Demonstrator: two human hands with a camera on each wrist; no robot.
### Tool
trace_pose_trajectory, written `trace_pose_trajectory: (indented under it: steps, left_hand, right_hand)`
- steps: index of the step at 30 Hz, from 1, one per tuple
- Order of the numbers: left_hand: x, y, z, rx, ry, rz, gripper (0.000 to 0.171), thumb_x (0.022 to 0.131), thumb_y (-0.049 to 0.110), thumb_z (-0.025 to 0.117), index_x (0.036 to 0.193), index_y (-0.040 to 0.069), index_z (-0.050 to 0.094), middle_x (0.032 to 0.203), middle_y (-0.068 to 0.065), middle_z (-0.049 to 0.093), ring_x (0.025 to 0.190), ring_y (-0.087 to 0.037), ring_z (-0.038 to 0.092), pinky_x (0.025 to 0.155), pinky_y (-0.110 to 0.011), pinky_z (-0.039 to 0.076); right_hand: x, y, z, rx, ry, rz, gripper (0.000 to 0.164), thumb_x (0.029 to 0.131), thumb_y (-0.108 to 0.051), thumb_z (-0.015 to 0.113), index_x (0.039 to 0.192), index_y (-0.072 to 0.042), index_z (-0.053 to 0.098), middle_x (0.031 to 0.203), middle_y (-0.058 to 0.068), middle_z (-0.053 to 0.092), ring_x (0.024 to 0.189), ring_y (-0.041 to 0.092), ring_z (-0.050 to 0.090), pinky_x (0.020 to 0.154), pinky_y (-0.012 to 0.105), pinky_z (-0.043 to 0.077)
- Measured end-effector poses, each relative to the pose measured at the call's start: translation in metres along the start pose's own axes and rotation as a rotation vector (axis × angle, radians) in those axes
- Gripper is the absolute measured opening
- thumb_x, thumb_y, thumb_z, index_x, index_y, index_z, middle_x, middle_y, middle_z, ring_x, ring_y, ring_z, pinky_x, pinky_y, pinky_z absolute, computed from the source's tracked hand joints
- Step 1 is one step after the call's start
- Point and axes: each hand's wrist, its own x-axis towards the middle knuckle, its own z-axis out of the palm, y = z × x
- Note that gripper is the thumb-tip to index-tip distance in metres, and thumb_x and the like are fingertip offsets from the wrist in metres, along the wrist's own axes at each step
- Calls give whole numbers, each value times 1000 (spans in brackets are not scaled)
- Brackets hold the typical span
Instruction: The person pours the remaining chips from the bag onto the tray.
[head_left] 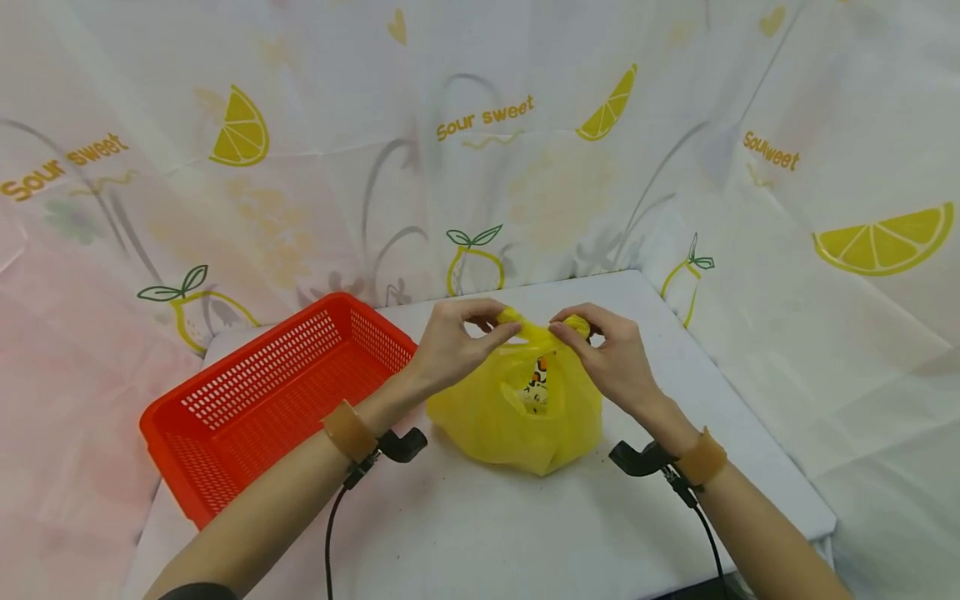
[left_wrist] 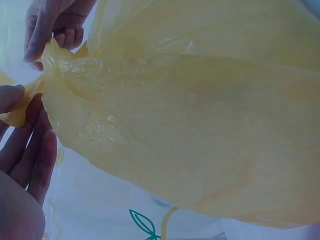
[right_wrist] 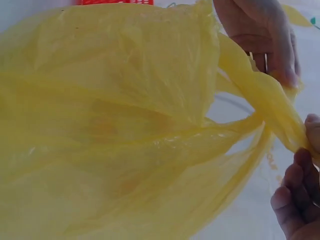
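Observation:
A yellow plastic bag [head_left: 517, 429] stands bulging on the white table, its twisted handles drawn together at the top. My left hand [head_left: 459, 340] pinches one handle end between thumb and fingers. On the other side, my right hand [head_left: 611, 354] pinches the other handle end. The handles cross between the two hands, as the right wrist view shows with the twisted yellow handle [right_wrist: 270, 100]. Through an opening in the bag's front, a patterned item [head_left: 536, 387] in white, black and orange shows; the bag hides the rest of it.
A red plastic basket [head_left: 262, 358] with perforated walls stands on the left of the white table [head_left: 480, 533], beside my left forearm. Behind the table hangs a lemon-print cloth [head_left: 315, 200]. Wrist cameras with black cables [head_left: 330, 533] trail from both wrists.

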Motion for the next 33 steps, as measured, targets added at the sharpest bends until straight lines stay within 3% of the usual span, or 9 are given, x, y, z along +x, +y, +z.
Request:
trace_pose_trajectory:
  steps: [9, 14, 19, 24, 28, 33]
  left_hand:
    - [0, 1, 2, -35, -91, -68, 8, 90, 25, 67, 98, 25, 65, 90, 15, 67, 83, -4, 63, 80, -25, 53]
    - [0, 5, 5, -42, -149, -91, 7, 93, 26, 63, 100, 25, 61, 92, 14, 66, 90, -3, 63, 86, -27, 51]
    - [0, 7, 7, -32, -165, -60, 13, 90, 30, 67, 99, 26, 60, 91, 15, 63, 87, -2, 62, 86, -32, 52]
    - [0, 5, 11, -13, -168, -31, 31, 77, 37, 79, 99, 26, 60, 90, 16, 62, 82, -3, 60, 80, -32, 52]
    - [0, 5, 11, 4, -164, 1, 32, 75, 28, 82, 98, 24, 60, 92, 16, 61, 83, -3, 59, 79, -28, 52]
    - [0, 6, 11, 34, -160, 26, 28, 78, 21, 80, 97, 22, 60, 92, 17, 60, 86, -1, 57, 81, -26, 50]
  right_hand:
    - [5, 0, -12, 36, -81, -4, 14, 87, -17, 70, 101, -20, 70, 96, -13, 67, 82, 7, 60, 75, 21, 50]
    - [12, -16, -14, 52, -75, -75, 17, 84, -3, 70, 100, -10, 70, 94, -4, 68, 81, 10, 59, 74, 22, 49]
    - [19, -33, -18, 34, -36, -140, 18, 80, 7, 71, 95, -3, 70, 89, 7, 63, 77, 17, 53, 71, 20, 44]
    - [20, -35, -16, 16, 5, -126, 17, 77, 9, 72, 92, -1, 72, 86, 14, 50, 78, 26, 46, 71, 20, 36]
    - [21, -32, -12, 20, 38, -142, 18, 76, 10, 73, 91, 0, 72, 86, 18, 48, 78, 30, 44, 70, 21, 33]
    - [21, -27, -5, 45, 55, -148, 19, 75, 10, 74, 91, -1, 71, 85, 14, 54, 74, 25, 46, 67, 19, 37]
